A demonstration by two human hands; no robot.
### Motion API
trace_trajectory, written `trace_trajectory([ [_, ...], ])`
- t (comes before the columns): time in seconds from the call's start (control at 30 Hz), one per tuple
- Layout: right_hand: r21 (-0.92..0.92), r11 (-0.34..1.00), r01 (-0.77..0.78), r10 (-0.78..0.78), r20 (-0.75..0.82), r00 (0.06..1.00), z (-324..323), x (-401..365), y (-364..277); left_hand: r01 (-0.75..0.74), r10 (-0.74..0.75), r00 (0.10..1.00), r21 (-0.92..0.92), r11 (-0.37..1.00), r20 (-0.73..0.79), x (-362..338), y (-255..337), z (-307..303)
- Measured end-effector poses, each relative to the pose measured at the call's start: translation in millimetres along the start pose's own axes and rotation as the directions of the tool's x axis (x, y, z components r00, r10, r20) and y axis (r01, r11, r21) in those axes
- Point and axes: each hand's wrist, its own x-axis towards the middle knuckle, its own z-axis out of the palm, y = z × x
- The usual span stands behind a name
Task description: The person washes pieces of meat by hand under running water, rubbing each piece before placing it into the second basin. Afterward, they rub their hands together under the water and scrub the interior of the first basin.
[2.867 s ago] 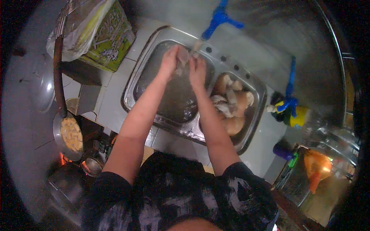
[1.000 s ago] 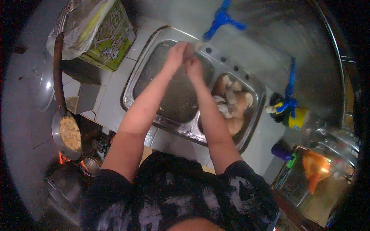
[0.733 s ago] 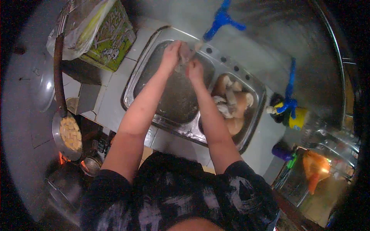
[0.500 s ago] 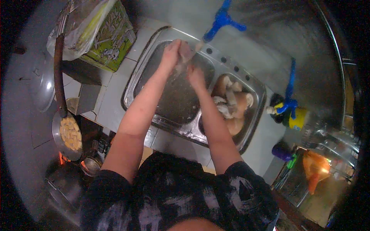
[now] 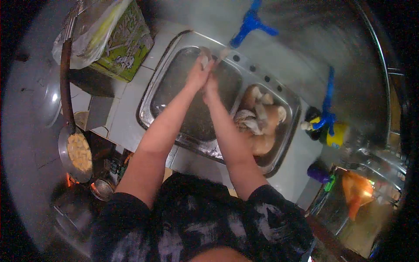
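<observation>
Over the left basin of the steel sink (image 5: 150, 98), my left hand (image 5: 199, 75) is closed around a pale pinkish-grey piece (image 5: 205, 56), which looks like raw meat. Part of it is hidden by my fingers. My right hand (image 5: 210, 86) is pressed close against the left one, just under the piece; its fingers are mostly hidden. A blue tap (image 5: 251, 24) reaches toward the basin beside both hands. In the right basin lie several large pieces of raw meat (image 5: 273, 118) with pale skin.
At left, a pan (image 5: 65, 153) of pale cut pieces (image 5: 79, 153) sits over a flame. A green square container (image 5: 126, 52) with a plastic bag stands behind it. Right of the sink are a second blue tap (image 5: 327, 118) and a yellow container (image 5: 336, 134).
My right hand has moved left and up to meet my left hand, where before they were apart. The held piece has turned and shifted slightly left.
</observation>
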Motion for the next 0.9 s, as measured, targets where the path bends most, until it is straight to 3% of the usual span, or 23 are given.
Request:
trace_trajectory([
  [0.03, 0.0, 1.0, 0.0, 0.0, 0.0, 1.0, -1, 7, 12, 0.048, -0.048, 0.999, 0.033, 0.998, -0.015, 0, -4, -1],
  [0.1, -0.183, 0.951, 0.251, -0.252, 0.016, 0.968, 1, 11, 21, 0.098, -0.096, 0.995, 0.066, 0.993, -0.031, -1, -11, -1],
  [0.13, -0.182, 0.951, 0.248, -0.25, 0.014, 0.968, 0, 8, 17, 0.108, -0.103, 0.991, 0.061, 0.992, -0.084, -2, -14, -1],
  [0.2, -0.554, 0.742, 0.376, -0.407, 0.074, 0.911, 1, -3, 1, 0.117, -0.108, 0.985, 0.054, 0.992, -0.136, -3, -17, 1],
  [0.27, -0.575, 0.723, 0.384, -0.441, 0.044, 0.897, 4, -20, -14, 0.071, -0.072, 0.973, -0.015, 0.997, -0.219, -4, -17, 3],
  [0.33, -0.597, 0.699, 0.393, -0.477, 0.02, 0.879, 5, -26, -25, 0.07, -0.085, 0.977, -0.082, 0.994, -0.197, -6, -13, 1],
  [0.4, -0.774, 0.546, 0.32, -0.421, 0.077, 0.904, 1, -27, -34, 0.072, -0.098, 0.98, -0.149, 0.986, -0.175, -4, -17, 1],
  [0.43, -0.775, 0.545, 0.321, -0.421, 0.078, 0.904, -2, -25, -33, 0.114, -0.153, 0.974, -0.223, 0.968, -0.165, -1, -23, 4],
  [0.5, -0.833, 0.4, 0.383, -0.492, 0.158, 0.856, -5, -21, -32, 0.154, -0.206, 0.967, -0.295, 0.943, -0.152, 2, -31, 3],
  [0.57, -0.842, 0.362, 0.401, -0.506, 0.183, 0.843, -9, -21, -34, 0.272, -0.31, 0.951, -0.544, 0.793, 0.024, 2, -35, 0],
  [0.6, -0.849, 0.324, 0.417, -0.519, 0.209, 0.829, -11, -22, -36, 0.273, -0.309, 0.951, -0.544, 0.794, 0.025, -1, -28, -3],
  [0.73, -0.834, 0.397, 0.383, -0.488, 0.162, 0.858, -15, -23, -39, 0.304, -0.322, 0.945, -0.539, 0.785, 0.062, -3, -23, -8],
  [0.83, -0.772, 0.412, 0.484, -0.576, 0.19, 0.795, -14, -25, -40, 0.317, -0.338, 0.94, -0.494, 0.81, 0.049, 1, -32, -4],
  [0.9, -0.774, 0.467, 0.427, -0.489, 0.176, 0.855, -10, -32, -43, 0.337, -0.358, 0.933, -0.467, 0.817, 0.047, 0, -33, -3],
])
